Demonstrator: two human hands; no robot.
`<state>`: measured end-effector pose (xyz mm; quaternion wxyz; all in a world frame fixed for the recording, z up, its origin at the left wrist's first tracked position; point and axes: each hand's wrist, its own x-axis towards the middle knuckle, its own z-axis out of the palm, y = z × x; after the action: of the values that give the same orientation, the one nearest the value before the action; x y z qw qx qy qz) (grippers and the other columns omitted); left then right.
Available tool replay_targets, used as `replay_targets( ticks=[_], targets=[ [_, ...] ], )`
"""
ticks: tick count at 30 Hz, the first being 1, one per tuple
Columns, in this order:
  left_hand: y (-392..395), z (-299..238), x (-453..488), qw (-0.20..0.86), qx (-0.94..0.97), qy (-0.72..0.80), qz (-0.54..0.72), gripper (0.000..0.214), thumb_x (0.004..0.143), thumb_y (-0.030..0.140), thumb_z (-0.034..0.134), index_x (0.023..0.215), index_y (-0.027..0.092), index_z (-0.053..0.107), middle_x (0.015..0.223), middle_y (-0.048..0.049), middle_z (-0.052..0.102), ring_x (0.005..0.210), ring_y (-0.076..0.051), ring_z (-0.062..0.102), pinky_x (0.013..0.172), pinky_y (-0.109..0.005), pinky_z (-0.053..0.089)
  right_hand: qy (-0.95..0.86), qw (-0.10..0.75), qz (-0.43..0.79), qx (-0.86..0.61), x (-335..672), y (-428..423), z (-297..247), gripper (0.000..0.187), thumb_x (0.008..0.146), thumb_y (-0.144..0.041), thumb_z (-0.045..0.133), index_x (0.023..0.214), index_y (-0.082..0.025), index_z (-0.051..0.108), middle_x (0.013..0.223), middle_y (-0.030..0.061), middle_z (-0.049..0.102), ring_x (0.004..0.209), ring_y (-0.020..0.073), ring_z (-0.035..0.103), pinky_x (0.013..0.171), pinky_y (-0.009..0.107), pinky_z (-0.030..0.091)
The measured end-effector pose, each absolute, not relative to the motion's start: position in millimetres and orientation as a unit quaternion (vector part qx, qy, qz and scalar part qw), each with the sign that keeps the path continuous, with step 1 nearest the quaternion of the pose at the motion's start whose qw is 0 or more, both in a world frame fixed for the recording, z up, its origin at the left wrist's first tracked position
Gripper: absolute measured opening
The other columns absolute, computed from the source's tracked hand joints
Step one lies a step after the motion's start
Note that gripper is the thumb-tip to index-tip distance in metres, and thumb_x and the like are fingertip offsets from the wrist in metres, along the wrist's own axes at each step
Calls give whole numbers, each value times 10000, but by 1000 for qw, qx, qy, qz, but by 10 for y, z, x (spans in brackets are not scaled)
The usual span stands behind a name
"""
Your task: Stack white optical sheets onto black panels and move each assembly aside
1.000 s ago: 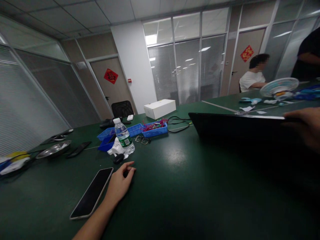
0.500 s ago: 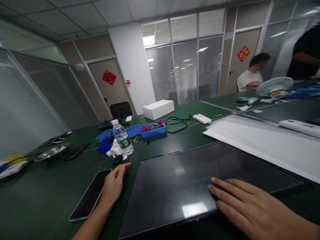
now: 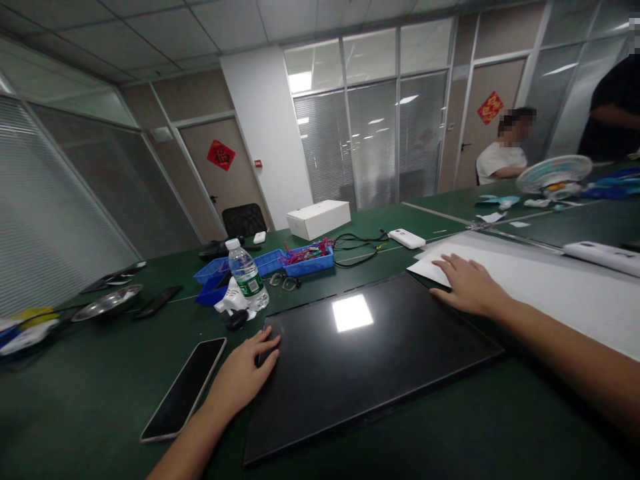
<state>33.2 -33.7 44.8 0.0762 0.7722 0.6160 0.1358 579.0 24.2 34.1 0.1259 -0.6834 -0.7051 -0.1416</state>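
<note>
A black, glossy flat screen panel [image 3: 360, 373] lies on the green table in front of me, with a ceiling light mirrored in it. My left hand [image 3: 247, 370] is open, its fingertips resting on the panel's left edge. Past the panel's far right side is my right hand [image 3: 467, 287], fingers spread, over the corner of some white sheets [image 3: 540, 293]. Whether that hand touches the panel's edge or the sheets I cannot tell. A phone [image 3: 185, 390] with a dark screen lies to the left of my left forearm.
Behind the panel stand a water bottle [image 3: 247, 277], glasses [image 3: 285, 282] and a blue tray [image 3: 310, 263] of wires. A white box [image 3: 319, 219] is farther back. On the left lies a metal dish [image 3: 107, 303]. A person [image 3: 501, 160] sits at the far right, beside a fan [image 3: 555, 175].
The panel, earlier reaching farther right and nearer me, now lies flat and looks smaller. My right hand has left its near edge for the far right side. My left hand has moved onto the left edge.
</note>
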Motion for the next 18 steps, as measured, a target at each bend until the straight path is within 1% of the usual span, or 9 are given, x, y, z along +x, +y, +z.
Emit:
replay_targets(
  ticks=[2,3,5,7,9,11,13,15,18],
  targets=[
    [-304,437,283,65,768,623,131,495,969,491,476,1334,270,727,1553,-53,542,1451,-322,510,1232,-567,354,-667,115,-123,-726,5976,319,179,893,909,-717,429,1546,-91,438,1611,241,346,1499,429,297,1192,679,252],
    [-287,423,254,61,766,626,133,491,971,482,471,1331,269,729,1551,-53,543,1449,-320,513,1236,-566,348,-650,108,-115,-743,6048,326,108,925,908,-757,383,1565,-106,417,1618,238,338,1506,435,281,1184,703,233],
    [-259,389,204,56,759,633,139,495,969,483,469,1336,272,725,1565,-51,527,1448,-319,513,1242,-557,340,-624,95,-102,-769,6164,309,12,969,904,-813,300,1611,-153,353,1649,212,293,1533,424,228,1191,717,179],
    [-252,360,182,59,750,643,145,506,963,496,471,1343,274,721,1587,-46,500,1448,-320,511,1232,-542,361,-601,83,-93,-790,6257,285,-22,1004,885,-855,260,1643,-198,292,1684,183,222,1559,408,164,1208,707,125],
    [-267,347,190,63,745,647,151,518,956,501,473,1350,269,717,1597,-43,490,1449,-318,511,1208,-528,402,-569,75,-83,-815,6328,270,-21,1053,852,-898,243,1644,-205,291,1685,198,205,1554,432,153,1190,723,124],
    [-291,345,213,65,744,646,158,527,950,496,478,1358,257,711,1597,-50,490,1443,-318,519,1187,-523,432,-535,74,-69,-839,6377,262,-10,1110,819,-936,227,1622,-178,339,1635,255,276,1509,474,227,1139,745,190],
    [-311,346,232,64,745,644,162,530,945,492,487,1364,251,707,1596,-57,490,1435,-323,530,1178,-530,442,-515,77,-54,-852,6401,251,2,1133,803,-957,218,1581,-157,409,1550,292,383,1438,483,336,1093,725,269],
    [-318,344,238,63,747,641,165,530,944,496,496,1364,249,706,1597,-61,488,1428,-330,538,1171,-540,447,-513,81,-41,-854,6404,234,22,1116,807,-958,212,1539,-154,466,1467,297,465,1353,461,436,1054,671,337],
    [-312,335,235,63,749,637,167,544,948,516,493,1370,243,703,1601,-72,481,1429,-339,535,1163,-550,453,-522,85,-37,-848,6377,204,73,1067,838,-935,193,1487,-152,518,1379,302,528,1251,446,508,976,615,389]
  ],
)
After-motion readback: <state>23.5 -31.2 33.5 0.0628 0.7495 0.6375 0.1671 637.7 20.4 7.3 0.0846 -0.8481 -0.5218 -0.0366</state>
